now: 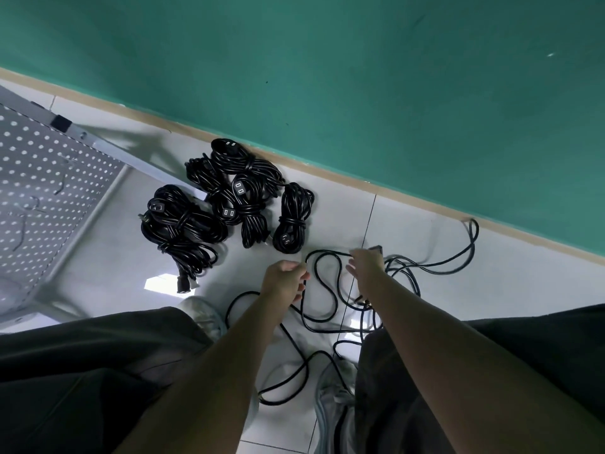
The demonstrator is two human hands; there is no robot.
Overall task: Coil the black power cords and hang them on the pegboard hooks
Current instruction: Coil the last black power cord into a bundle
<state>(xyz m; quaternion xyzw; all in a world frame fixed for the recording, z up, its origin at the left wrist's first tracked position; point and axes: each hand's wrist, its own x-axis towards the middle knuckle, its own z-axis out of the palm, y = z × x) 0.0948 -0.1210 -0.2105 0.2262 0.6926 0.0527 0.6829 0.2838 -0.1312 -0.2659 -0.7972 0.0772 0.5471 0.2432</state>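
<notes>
Pegboard (pixel 49 178): far left, hooks bare, nothing hangs there.
Bundles (pixel 222 198): coiled cords on the floor by the wall.
Left hand (pixel 284 280): fingers curled, pinching the loose cord (pixel 322 290).
Right hand (pixel 366 263): fingers bent around the same cord's loop; its slack trails right.

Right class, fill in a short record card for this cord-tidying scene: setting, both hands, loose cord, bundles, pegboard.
setting: white tiled floor beside a green wall
left hand: grips the loose cord
right hand: reaches over the same cord, grip unclear
loose cord: uncoiled, sprawled in loops on the floor
coiled bundles: several, lying together on the floor
pegboard: at left, hooks bare, no cord hung
</notes>
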